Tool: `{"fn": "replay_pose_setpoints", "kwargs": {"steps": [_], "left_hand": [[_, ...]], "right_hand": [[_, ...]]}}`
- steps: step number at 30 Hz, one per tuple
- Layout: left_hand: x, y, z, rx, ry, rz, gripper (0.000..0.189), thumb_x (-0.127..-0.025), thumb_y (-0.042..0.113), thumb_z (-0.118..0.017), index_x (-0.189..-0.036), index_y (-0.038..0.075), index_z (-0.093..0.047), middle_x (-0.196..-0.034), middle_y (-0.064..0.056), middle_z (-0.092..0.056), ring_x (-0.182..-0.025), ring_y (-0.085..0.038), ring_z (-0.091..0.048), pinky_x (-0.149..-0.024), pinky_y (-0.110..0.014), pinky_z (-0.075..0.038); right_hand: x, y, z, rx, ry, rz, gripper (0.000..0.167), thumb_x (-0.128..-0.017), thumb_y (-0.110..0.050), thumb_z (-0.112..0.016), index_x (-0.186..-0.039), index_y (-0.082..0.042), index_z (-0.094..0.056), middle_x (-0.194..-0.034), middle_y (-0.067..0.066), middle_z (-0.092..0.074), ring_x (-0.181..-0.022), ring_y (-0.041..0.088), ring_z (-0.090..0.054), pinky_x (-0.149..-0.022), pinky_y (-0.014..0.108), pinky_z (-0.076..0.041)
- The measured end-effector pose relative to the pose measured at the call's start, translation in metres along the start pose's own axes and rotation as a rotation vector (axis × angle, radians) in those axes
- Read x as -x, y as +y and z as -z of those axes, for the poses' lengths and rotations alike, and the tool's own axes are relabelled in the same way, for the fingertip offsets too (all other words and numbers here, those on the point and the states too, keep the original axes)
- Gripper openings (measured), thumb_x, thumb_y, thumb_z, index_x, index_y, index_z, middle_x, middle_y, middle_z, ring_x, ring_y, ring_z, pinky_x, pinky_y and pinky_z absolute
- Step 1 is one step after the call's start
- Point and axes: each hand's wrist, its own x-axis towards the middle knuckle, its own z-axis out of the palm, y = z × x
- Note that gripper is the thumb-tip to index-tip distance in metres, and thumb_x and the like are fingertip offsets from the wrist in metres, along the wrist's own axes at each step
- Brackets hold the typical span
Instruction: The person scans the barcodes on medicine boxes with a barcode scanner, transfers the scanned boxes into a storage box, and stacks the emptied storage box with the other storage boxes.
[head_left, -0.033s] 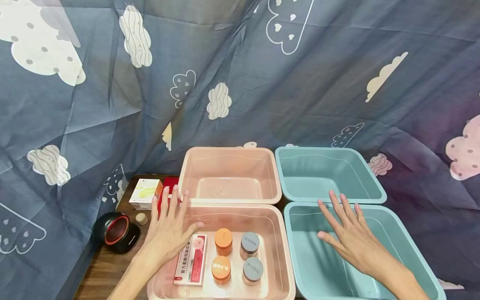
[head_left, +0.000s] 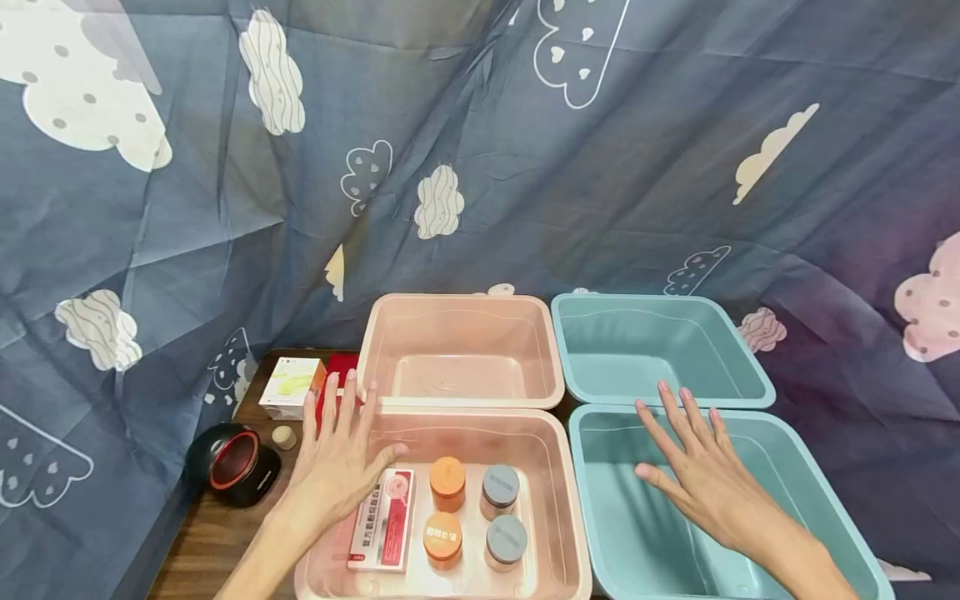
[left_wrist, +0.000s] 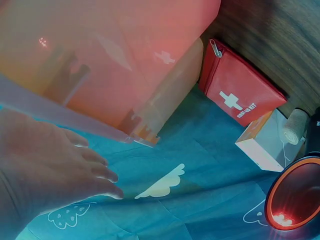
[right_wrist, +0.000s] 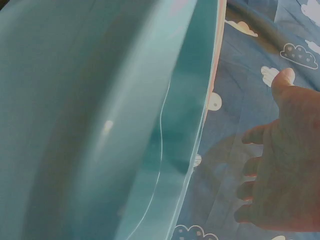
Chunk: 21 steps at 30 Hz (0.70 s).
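My left hand (head_left: 333, 471), fingers spread and straight, hovers over the left side of the near pink bin (head_left: 558, 467) and holds nothing. Inside that bin lie a white and red medicine box (head_left: 381, 521), two orange-lidded jars (head_left: 447, 479) and two grey-lidded jars (head_left: 499, 487). Part of the box is hidden under my left thumb side. My right hand (head_left: 708, 479), also spread with nothing in it, is above the near blue bin (head_left: 817, 500), whose inside shows bare. In the left wrist view a red first aid kit pouch (left_wrist: 240, 87) lies beyond the bin wall.
Behind stand a far pink bin (head_left: 457, 333) and a far blue bin (head_left: 660, 342). On the wooden table (head_left: 187, 558) at left are a black pot-like container with a red-orange rim (head_left: 240, 467), a bandage roll (head_left: 283, 437) and a white box (head_left: 292, 387). A cloud-patterned curtain (head_left: 510, 167) hangs behind.
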Motion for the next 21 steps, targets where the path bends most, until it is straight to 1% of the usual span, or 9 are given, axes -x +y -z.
{"fn": "replay_pose_setpoints", "kwargs": {"steps": [3, 6, 9, 12, 14, 16, 18, 21], "left_hand": [[0.001, 0.001, 0.002, -0.004, -0.003, 0.0, 0.092, -0.103, 0.05, -0.068, -0.171, -0.001, -0.031, -0.179, -0.032, -0.019, -0.166, -0.055, -0.008, -0.13, -0.075, -0.001], [-0.001, 0.004, 0.005, -0.009, -0.009, -0.001, 0.092, -0.104, 0.05, -0.067, -0.171, -0.001, -0.031, -0.178, -0.033, -0.02, -0.166, -0.056, -0.01, -0.129, -0.076, -0.001], [-0.003, 0.009, 0.009, -0.014, -0.012, -0.009, 0.092, -0.104, 0.049, -0.068, -0.171, -0.002, -0.029, -0.178, -0.032, -0.019, -0.166, -0.056, -0.009, -0.13, -0.076, 0.0], [-0.003, 0.011, 0.012, -0.019, -0.003, -0.004, 0.092, -0.105, 0.048, -0.068, -0.171, -0.001, -0.028, -0.178, -0.033, -0.018, -0.167, -0.056, -0.006, -0.13, -0.075, 0.001], [-0.004, 0.012, 0.014, -0.023, 0.005, 0.0, 0.092, -0.106, 0.048, -0.067, -0.172, -0.001, -0.027, -0.179, -0.032, -0.017, -0.167, -0.055, -0.005, -0.13, -0.075, 0.001], [-0.003, 0.013, 0.014, -0.015, 0.005, 0.005, 0.092, -0.106, 0.049, -0.067, -0.172, -0.001, -0.026, -0.179, -0.032, -0.017, -0.167, -0.055, -0.004, -0.13, -0.075, 0.003], [-0.002, 0.015, 0.013, -0.011, -0.005, 0.007, 0.092, -0.106, 0.05, -0.066, -0.172, -0.001, -0.026, -0.179, -0.032, -0.019, -0.167, -0.056, -0.005, -0.13, -0.075, 0.005], [-0.001, 0.02, 0.009, 0.004, -0.021, 0.003, 0.091, -0.106, 0.051, -0.066, -0.171, -0.001, -0.03, -0.177, -0.033, -0.023, -0.166, -0.058, -0.008, -0.13, -0.075, 0.003]], "right_hand": [[-0.001, -0.002, -0.001, -0.005, 0.007, 0.004, 0.08, -0.113, -0.048, -0.057, -0.176, -0.011, -0.024, -0.185, 0.014, 0.006, -0.169, 0.023, 0.021, -0.135, 0.059, 0.013], [-0.005, -0.005, 0.0, -0.023, 0.02, 0.01, 0.078, -0.113, -0.045, -0.057, -0.175, -0.009, -0.025, -0.185, 0.015, 0.004, -0.17, 0.026, 0.018, -0.135, 0.056, 0.012], [-0.012, -0.007, 0.011, -0.066, 0.04, 0.011, 0.076, -0.113, -0.04, -0.059, -0.173, -0.005, -0.029, -0.184, 0.021, -0.004, -0.172, 0.031, 0.011, -0.137, 0.048, 0.011], [-0.026, -0.011, 0.024, -0.144, 0.053, 0.006, 0.073, -0.114, -0.034, -0.059, -0.171, 0.001, -0.03, -0.181, 0.027, -0.012, -0.172, 0.036, 0.0, -0.138, 0.043, 0.006], [-0.038, -0.013, 0.032, -0.177, 0.047, -0.009, 0.072, -0.115, -0.034, -0.058, -0.17, 0.003, -0.03, -0.181, 0.028, -0.015, -0.171, 0.04, -0.006, -0.139, 0.045, 0.001], [-0.049, -0.016, 0.037, -0.188, 0.028, -0.025, 0.071, -0.116, -0.035, -0.056, -0.17, 0.003, -0.03, -0.18, 0.028, -0.017, -0.17, 0.044, -0.01, -0.139, 0.051, -0.004], [-0.056, -0.018, 0.039, -0.174, 0.003, -0.042, 0.072, -0.116, -0.039, -0.056, -0.171, 0.001, -0.032, -0.18, 0.027, -0.017, -0.169, 0.046, -0.013, -0.138, 0.056, -0.008], [-0.063, -0.02, 0.036, -0.14, -0.019, -0.055, 0.072, -0.115, -0.043, -0.056, -0.17, 0.0, -0.035, -0.18, 0.028, -0.019, -0.167, 0.049, -0.016, -0.135, 0.063, -0.012]]}}
